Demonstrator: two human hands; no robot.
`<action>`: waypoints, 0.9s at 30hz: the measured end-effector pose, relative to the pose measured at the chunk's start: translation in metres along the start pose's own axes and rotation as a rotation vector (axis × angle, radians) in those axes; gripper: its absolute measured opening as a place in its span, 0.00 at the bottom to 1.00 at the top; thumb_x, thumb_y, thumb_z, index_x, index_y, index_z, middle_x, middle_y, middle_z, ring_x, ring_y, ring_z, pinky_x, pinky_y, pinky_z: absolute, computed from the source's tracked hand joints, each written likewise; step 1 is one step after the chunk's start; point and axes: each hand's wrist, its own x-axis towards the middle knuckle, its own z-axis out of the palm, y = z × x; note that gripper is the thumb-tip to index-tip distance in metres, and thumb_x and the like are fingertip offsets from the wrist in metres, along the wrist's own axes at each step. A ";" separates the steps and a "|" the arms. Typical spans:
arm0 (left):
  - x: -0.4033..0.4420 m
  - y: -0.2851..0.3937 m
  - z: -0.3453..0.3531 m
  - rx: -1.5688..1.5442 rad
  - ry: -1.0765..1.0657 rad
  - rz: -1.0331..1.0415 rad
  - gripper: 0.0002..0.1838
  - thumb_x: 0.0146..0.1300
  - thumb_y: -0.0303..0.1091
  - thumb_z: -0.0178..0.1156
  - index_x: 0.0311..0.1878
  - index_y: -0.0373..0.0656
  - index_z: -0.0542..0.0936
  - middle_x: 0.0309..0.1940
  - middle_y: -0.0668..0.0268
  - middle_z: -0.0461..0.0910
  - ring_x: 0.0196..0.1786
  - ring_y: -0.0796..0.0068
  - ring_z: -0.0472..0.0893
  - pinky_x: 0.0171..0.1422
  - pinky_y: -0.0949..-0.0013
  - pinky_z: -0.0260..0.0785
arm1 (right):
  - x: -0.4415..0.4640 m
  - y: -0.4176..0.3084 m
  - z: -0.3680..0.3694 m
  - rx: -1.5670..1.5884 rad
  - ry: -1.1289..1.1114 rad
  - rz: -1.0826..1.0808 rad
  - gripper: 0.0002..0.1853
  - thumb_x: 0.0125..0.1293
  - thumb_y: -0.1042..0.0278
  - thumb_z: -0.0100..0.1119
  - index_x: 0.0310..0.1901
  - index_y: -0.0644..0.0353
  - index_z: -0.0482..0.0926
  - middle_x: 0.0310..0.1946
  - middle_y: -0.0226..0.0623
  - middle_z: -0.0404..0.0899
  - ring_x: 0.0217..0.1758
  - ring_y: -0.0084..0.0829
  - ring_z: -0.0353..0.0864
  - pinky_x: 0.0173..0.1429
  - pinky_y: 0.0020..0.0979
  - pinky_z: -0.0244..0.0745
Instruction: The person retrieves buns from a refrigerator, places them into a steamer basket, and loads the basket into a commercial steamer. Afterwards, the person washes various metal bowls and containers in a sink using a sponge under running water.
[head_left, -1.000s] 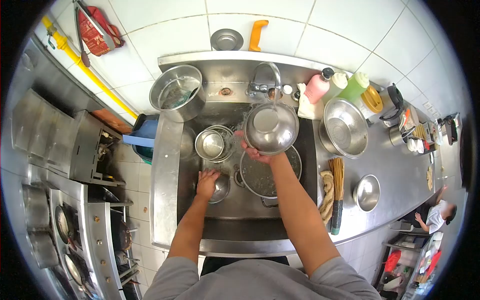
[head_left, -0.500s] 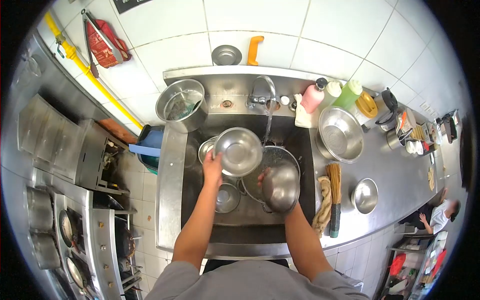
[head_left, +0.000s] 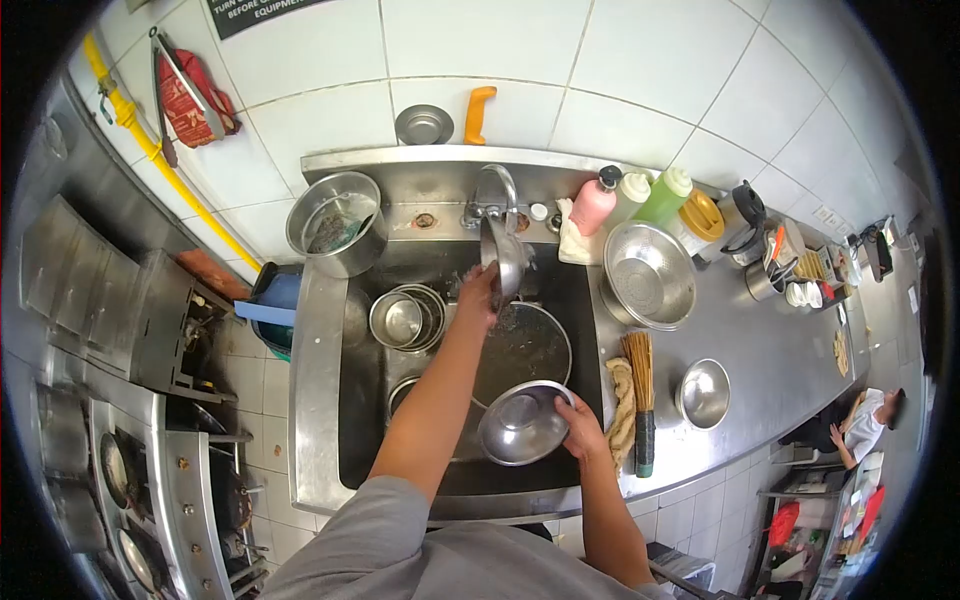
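Note:
My left hand [head_left: 482, 290] grips a metal bowl [head_left: 508, 258], tipped on its side below the running faucet [head_left: 497, 185]. Closed on the rim of a second metal bowl [head_left: 522, 428], my right hand [head_left: 583, 428] keeps it over the front right of the sink [head_left: 365, 455]. This bowl's inside faces up. Between the two bowls, a large round pot [head_left: 530, 350] with water in it stands in the sink. Smaller nested pots [head_left: 405, 318] sit at the sink's left. Another round vessel, mostly hidden, shows beside my left forearm.
A deep pot [head_left: 338, 225] stands at the sink's back left corner. Right of the sink are a colander [head_left: 648, 275], a bamboo brush [head_left: 640, 400], a twisted cloth [head_left: 620, 410], a bowl [head_left: 703, 394] and several bottles [head_left: 595, 203]. A person [head_left: 860, 425] is at the far right.
My left hand has brought its bowl right and back, under the faucet, turning it on its side. My right hand has lowered its bowl toward me and turned its inside up. The view has shifted.

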 end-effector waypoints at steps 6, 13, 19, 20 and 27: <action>0.072 -0.037 -0.011 0.237 -0.312 -0.111 0.17 0.67 0.44 0.55 0.53 0.43 0.78 0.35 0.59 0.81 0.29 0.66 0.77 0.26 0.68 0.68 | -0.019 0.005 -0.007 0.017 0.067 -0.073 0.16 0.73 0.66 0.57 0.59 0.58 0.75 0.43 0.30 0.82 0.45 0.25 0.81 0.51 0.30 0.77; 0.019 -0.016 0.012 -0.105 -0.847 -0.518 0.38 0.65 0.65 0.47 0.59 0.37 0.76 0.36 0.53 0.81 0.23 0.69 0.77 0.19 0.74 0.67 | -0.030 -0.025 0.024 -0.043 0.316 -0.278 0.19 0.75 0.66 0.51 0.64 0.58 0.70 0.53 0.35 0.79 0.54 0.28 0.77 0.59 0.31 0.72; -0.020 0.000 -0.026 0.032 -0.732 -0.090 0.32 0.70 0.54 0.51 0.66 0.37 0.69 0.51 0.47 0.79 0.40 0.56 0.84 0.47 0.61 0.82 | 0.007 -0.056 0.051 -0.146 0.266 -0.465 0.25 0.76 0.64 0.51 0.70 0.64 0.64 0.65 0.41 0.69 0.66 0.31 0.68 0.70 0.32 0.61; -0.009 -0.004 -0.038 0.061 -0.659 -0.092 0.29 0.69 0.50 0.55 0.67 0.41 0.69 0.54 0.48 0.78 0.44 0.56 0.84 0.51 0.56 0.79 | 0.014 -0.062 0.063 -0.176 0.266 -0.507 0.25 0.76 0.63 0.51 0.70 0.64 0.64 0.65 0.41 0.69 0.67 0.31 0.68 0.70 0.32 0.61; -0.035 0.021 -0.038 0.545 0.025 0.174 0.19 0.70 0.31 0.58 0.62 0.41 0.70 0.51 0.62 0.79 0.51 0.69 0.80 0.52 0.61 0.76 | 0.098 -0.071 0.096 -0.083 -0.048 -0.531 0.30 0.76 0.55 0.52 0.71 0.63 0.61 0.67 0.42 0.68 0.68 0.34 0.68 0.72 0.34 0.60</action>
